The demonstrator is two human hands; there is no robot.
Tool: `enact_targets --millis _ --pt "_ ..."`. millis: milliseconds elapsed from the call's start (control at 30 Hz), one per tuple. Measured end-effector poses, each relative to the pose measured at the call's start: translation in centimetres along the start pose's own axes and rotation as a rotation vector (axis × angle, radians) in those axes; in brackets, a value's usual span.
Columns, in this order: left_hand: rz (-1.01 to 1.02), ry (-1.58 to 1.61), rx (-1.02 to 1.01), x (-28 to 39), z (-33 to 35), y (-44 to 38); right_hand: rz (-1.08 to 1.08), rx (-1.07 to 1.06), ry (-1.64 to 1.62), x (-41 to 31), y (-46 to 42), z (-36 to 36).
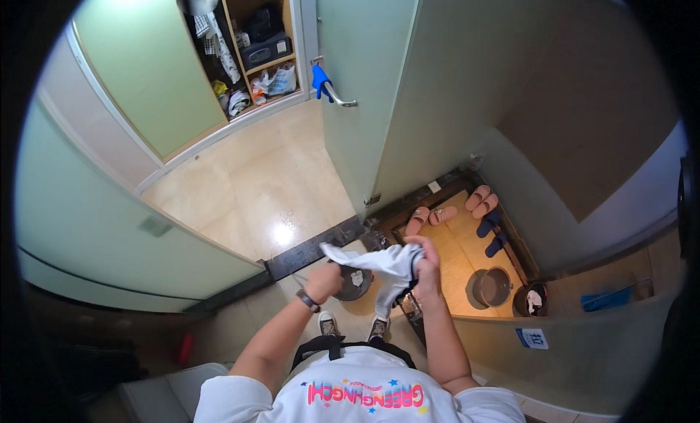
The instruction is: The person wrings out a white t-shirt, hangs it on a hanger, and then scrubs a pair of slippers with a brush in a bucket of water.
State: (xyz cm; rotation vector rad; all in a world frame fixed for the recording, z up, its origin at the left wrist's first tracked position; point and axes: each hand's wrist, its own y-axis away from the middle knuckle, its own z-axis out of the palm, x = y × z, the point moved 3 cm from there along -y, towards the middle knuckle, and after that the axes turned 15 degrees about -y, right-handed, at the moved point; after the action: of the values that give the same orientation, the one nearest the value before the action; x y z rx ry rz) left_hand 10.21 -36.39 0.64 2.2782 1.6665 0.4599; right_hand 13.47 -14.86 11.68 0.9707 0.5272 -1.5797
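My right hand (427, 269) is closed on a white cloth (377, 262), which looks like a light garment with a dark edge, near its gathered end. One part of the cloth stretches left and another hangs down towards my right shoe. My left hand (324, 282), with a dark band at the wrist, is blurred just below the cloth's left end; whether its fingers hold anything is not plain. Beneath the cloth a dark round basin (350, 292) stands on the tiled floor, with a small whitish crumpled thing in it, just beyond my shoes.
A glass door (361, 51) with a metal handle and a blue glove stands ahead. A dark stone threshold (311, 248) crosses the floor. At right, behind glass, are pink slippers (418, 221), dark slippers (488, 223), a translucent basin (495, 287) and a dark bin (529, 301). An open wardrobe (227, 119) is farther off.
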Motion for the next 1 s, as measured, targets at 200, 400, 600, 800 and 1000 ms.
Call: enact_targets --millis 200,400,600,800,1000 --pt "0.136 -0.845 -0.227 8.2 4.6 1.6 0.437 -0.351 0.353 6.3 -1.0 0.5" --pt "0.139 -1.036 -0.337 11.0 5.1 1.1 0.476 -0.456 0.591 10.6 -0.3 0.7" --pt "0.281 -0.499 -0.026 7.9 1.7 0.1 0.211 -0.258 0.578 9.0 0.2 -1.1" --pt "-0.008 0.604 1.111 2.3 -5.4 6.0 0.203 -0.149 0.147 5.0 1.2 -0.9" --pt "0.251 0.770 0.598 2.4 -0.2 7.2 0.150 -0.128 -0.291 2.1 0.1 2.2"
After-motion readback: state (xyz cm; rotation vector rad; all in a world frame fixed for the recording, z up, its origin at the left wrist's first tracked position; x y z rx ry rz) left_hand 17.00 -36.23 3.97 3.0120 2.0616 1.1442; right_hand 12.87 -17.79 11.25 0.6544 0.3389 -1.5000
